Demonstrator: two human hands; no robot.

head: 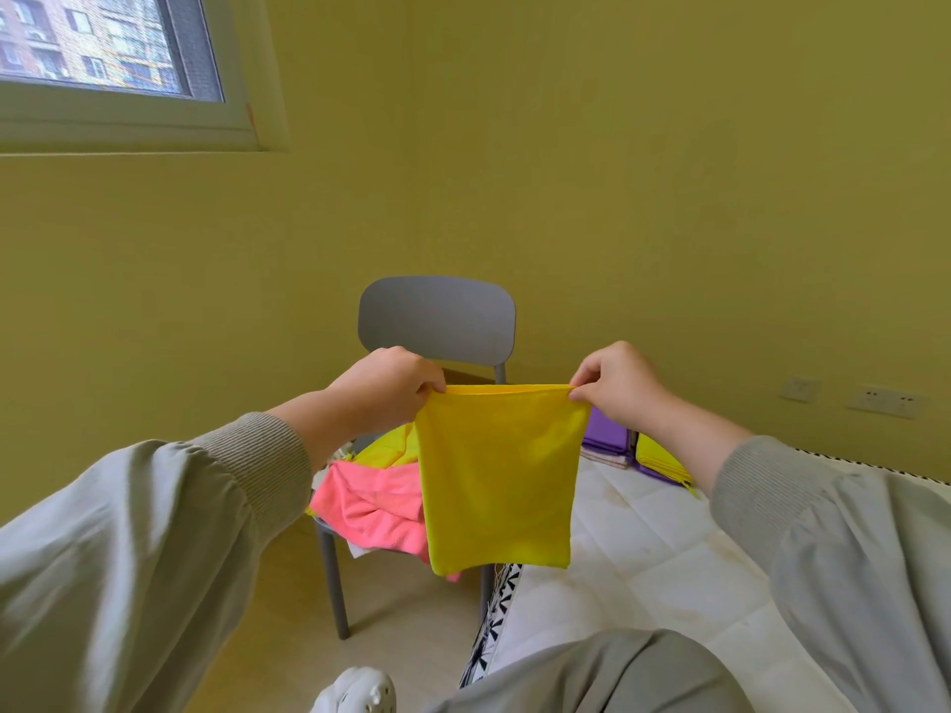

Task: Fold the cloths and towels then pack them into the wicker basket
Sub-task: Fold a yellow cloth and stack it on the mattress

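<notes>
A yellow cloth (pixel 498 476), folded double, hangs in the air in front of me. My left hand (pixel 387 385) pinches its top left corner and my right hand (pixel 617 385) pinches its top right corner, so the top edge is stretched level. Behind it, a pink towel (pixel 368 509) and another yellow cloth (pixel 386 447) lie crumpled on the seat of a grey chair (pixel 437 321). Folded purple cloths (pixel 606 434) and a folded yellow one (pixel 661 460) are stacked on the white mattress (pixel 643 553) at the right. No wicker basket is in view.
The chair stands against a yellow wall, just left of the mattress edge. My knee (pixel 617 671) and a white shoe (pixel 355 689) show at the bottom. Wall sockets (pixel 885 400) sit at the right, a window (pixel 98 43) at the upper left.
</notes>
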